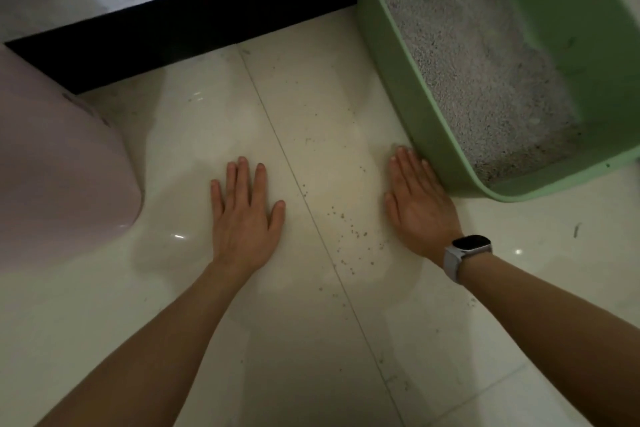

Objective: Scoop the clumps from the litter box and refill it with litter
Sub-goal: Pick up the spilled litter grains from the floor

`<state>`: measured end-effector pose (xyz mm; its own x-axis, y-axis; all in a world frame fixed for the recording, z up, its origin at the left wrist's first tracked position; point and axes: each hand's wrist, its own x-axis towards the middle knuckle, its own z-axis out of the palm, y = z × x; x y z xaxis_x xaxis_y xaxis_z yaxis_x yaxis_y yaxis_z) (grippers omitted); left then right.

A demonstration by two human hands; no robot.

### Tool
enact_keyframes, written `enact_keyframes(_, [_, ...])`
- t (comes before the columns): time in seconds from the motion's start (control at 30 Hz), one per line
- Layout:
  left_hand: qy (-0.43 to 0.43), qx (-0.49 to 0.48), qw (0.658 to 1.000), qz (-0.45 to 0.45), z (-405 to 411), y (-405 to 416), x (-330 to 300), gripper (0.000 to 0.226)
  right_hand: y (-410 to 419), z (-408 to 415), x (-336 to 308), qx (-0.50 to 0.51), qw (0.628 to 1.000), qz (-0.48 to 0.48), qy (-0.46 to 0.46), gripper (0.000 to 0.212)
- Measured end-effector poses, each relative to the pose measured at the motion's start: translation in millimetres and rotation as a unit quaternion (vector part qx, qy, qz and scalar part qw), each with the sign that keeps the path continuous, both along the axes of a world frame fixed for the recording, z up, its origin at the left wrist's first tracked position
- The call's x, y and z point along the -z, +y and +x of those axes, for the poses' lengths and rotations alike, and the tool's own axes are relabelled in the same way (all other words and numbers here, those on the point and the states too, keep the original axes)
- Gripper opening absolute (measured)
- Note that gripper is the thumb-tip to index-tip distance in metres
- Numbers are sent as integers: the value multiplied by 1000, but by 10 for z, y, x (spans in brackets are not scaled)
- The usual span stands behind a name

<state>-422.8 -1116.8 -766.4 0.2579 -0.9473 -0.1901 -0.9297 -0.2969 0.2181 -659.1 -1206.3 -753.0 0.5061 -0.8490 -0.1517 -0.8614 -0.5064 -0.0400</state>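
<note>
A green litter box (391, 87) stands on the tiled floor at the upper right, holding grey litter (478, 73) spread across its bottom. My right hand (420, 208), with a watch on its wrist, lies flat on the floor, its outer edge against the box's left wall. My left hand (242, 215) rests palm down on the floor further left, fingers spread, holding nothing. No scoop is in sight.
A pale pink rounded container (59, 163) sits at the left edge. A black skirting board (180, 28) runs along the wall behind. Scattered litter grains (346, 222) lie on the cream tiles (304, 340) between my hands.
</note>
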Motion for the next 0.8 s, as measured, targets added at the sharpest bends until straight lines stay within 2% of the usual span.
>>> enact_keyframes(0.13, [21,-14,999,-44,35,-95,26,72,-149,112,67,58,993,65,-78,67])
enact_keyframes(0.23, [31,-21,997,-62,112,-169,47,67,-217,221,139,112,989,65,-76,69])
enact_keyframes(0.3, [9,-10,998,-62,142,-162,62,64,-109,292,134,69,992,73,-82,71])
enact_keyframes(0.37, [-2,-8,998,-58,146,-160,70,61,61,329,94,-33,990,95,-99,65])
enact_keyframes(0.43, [-2,-12,998,-56,139,-157,64,60,150,298,27,-76,987,85,-112,58])
enact_keyframes(0.57, [7,-16,998,-62,151,-176,57,60,-104,164,-10,5,995,37,-98,56])
enact_keyframes(0.8, [7,-14,998,-61,156,-174,52,61,-324,-42,50,17,997,30,-75,57])
